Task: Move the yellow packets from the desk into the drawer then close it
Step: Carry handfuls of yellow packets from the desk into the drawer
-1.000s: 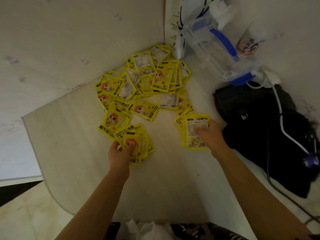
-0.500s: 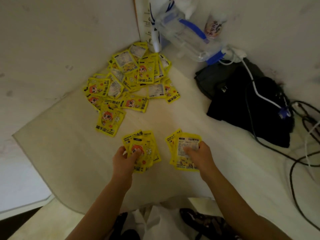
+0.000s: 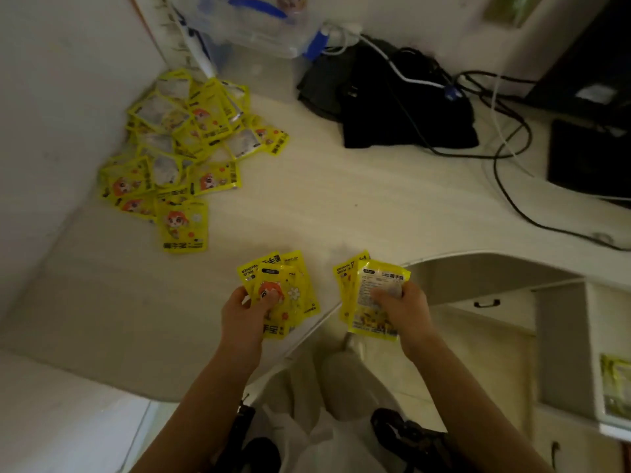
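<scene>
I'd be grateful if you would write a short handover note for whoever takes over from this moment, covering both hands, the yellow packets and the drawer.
Left hand: grips a fanned bunch of yellow packets, at the desk's front edge.
Right hand: grips a second bunch, held just past the desk edge.
Remaining pile: many packets lie on the desk in the far left corner by the wall.
Open drawer: at lower right, with something yellow already in it.
Done: two handfuls picked up.
Left: drop both bunches in the drawer, fetch the pile, close the drawer.
</scene>
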Motion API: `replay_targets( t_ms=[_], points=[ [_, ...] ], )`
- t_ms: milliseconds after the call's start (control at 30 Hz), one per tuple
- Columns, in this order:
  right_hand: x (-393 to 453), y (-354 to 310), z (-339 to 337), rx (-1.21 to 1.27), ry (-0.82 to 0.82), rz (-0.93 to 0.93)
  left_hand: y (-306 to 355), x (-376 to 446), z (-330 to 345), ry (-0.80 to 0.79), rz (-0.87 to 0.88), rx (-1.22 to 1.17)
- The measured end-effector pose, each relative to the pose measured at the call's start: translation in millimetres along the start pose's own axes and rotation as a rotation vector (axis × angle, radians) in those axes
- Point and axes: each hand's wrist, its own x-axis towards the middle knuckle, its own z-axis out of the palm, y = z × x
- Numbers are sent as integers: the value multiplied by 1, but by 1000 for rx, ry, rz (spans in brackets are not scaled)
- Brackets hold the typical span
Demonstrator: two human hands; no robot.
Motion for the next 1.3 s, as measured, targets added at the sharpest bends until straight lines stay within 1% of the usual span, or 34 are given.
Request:
replay_targets(
  t_ms=[133,333,433,533,767,967,1167,1300],
  points=[
    [-26,29,-34,87,82,34,-9,-12,18,-100,17,128],
    [-63,81,-83,208,207,98,-37,-37,52,-268,87,332],
    [-84,111,-112,296,277,113,-59,-59,71,-355,104,416],
    [-111,143,-145,376,375,124,-90,-83,90,-437,84,504],
    [-180,230,-229,493,494,170,-179,-176,135,-548,46,550],
    [-232,307,-295,579,598,265,-263,-249,169,-619,6,640],
    [-255,349,-350,659,707,295,-306,-302,222,-746,22,710],
    [-254,362,-384,704,763,321,-321,-318,261,-788,42,757]
  ],
)
